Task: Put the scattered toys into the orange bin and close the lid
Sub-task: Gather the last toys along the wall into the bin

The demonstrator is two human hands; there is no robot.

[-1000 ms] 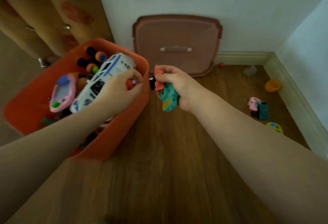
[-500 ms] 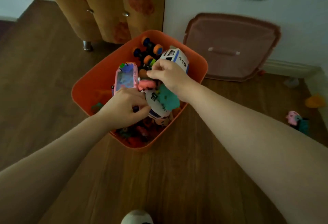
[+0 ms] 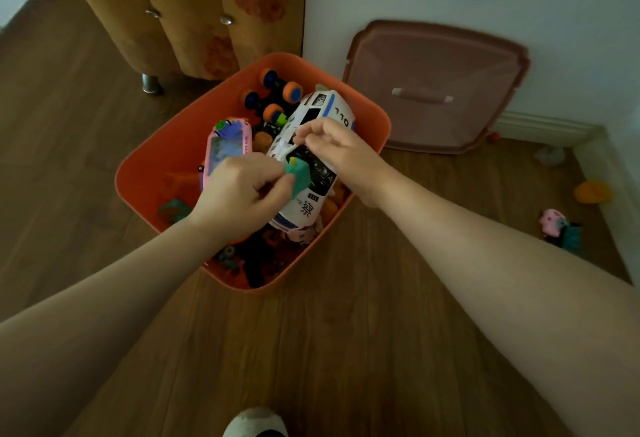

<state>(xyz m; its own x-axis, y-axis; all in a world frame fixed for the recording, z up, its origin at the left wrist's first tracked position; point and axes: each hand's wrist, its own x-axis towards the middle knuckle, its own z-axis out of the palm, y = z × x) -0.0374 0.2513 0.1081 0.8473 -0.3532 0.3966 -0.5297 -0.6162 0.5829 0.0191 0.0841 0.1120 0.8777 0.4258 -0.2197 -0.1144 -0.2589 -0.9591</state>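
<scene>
My left hand (image 3: 242, 190): pinches the teal toy (image 3: 297, 175) over the orange bin (image 3: 145, 166).
My right hand (image 3: 341, 150): fingers loosely curled, holding nothing.
Lid (image 3: 436, 86): leaning on the wall.

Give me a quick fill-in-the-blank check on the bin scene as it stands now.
1. The left hand pinches a small ____ toy over the orange bin.
2. The lid leans against the ____.
3. The pink pig toy lies on the ____, outside the bin.
4. The white toy car carries the number ____.

Missing: teal; wall; floor; 110
</scene>
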